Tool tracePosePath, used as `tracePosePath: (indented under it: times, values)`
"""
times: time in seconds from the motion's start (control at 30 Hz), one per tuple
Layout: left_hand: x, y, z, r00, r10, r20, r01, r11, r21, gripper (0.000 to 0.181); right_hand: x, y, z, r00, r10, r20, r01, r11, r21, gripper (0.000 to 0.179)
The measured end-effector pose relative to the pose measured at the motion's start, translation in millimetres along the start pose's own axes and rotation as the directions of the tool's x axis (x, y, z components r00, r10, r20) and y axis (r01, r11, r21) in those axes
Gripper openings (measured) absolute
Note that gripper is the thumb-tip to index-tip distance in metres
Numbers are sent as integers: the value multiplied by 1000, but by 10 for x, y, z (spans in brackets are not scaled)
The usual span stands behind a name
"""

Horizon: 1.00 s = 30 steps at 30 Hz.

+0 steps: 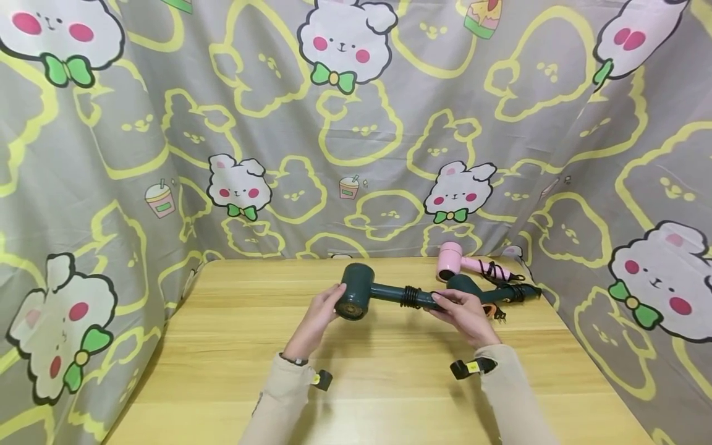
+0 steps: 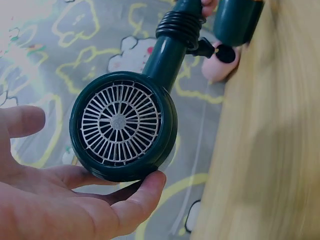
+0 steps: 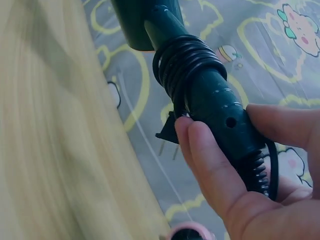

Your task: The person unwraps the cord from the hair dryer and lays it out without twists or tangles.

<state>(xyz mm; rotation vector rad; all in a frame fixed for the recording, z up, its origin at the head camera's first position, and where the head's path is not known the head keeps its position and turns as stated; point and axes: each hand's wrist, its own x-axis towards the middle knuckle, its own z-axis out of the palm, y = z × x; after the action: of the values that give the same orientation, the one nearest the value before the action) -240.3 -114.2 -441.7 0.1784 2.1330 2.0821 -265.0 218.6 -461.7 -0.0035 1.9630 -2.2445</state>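
The dark green hair dryer (image 1: 384,293) hangs just above the wooden table (image 1: 222,346), held level between our two hands. It has a round head with a pale spoked grille, a slim handle, and its black cord (image 3: 187,62) wound tightly around that handle. Our left hand (image 1: 319,315) cups the head with curled fingers; our right hand (image 1: 464,315) grips the handle's end. Behind lie a pink hair dryer (image 1: 461,262) and another green hair dryer (image 1: 489,290), against a rabbit-print cloth (image 1: 356,123).

Even soft light, faint shadows; head view edges warped; wrist views blurred (tabletop (image 2: 270,130) worst).
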Motion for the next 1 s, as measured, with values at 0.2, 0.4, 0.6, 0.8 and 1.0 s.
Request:
tracePosePath:
  times: [0.2, 0.4, 0.6, 0.8, 1.0]
  values:
    - [-81, 23, -184, 1000, 20, -16, -19, 998, 54, 80, 144, -34, 202, 999, -38, 26, 37, 999, 28, 49]
    - [-174, 12, -383, 999, 33, -31, -27, 982, 187, 84, 264, -27, 397, 998, -42, 51, 39, 997, 70, 47]
    - [-224, 10, -589, 998, 41, -49, -13, 890, 457, 98, 355, 7, 573, 995, -60, 76, 51, 991, 124, 39]
    - [-232, 5, -729, 992, 127, -7, -90, 740, 666, 116, 372, 76, 692, 993, -63, 95, 51, 991, 123, 37]
    - [-203, 7, -816, 983, 170, 68, -161, 627, 763, 123, 353, 106, 766, 990, -59, 127, 49, 995, 82, 43]
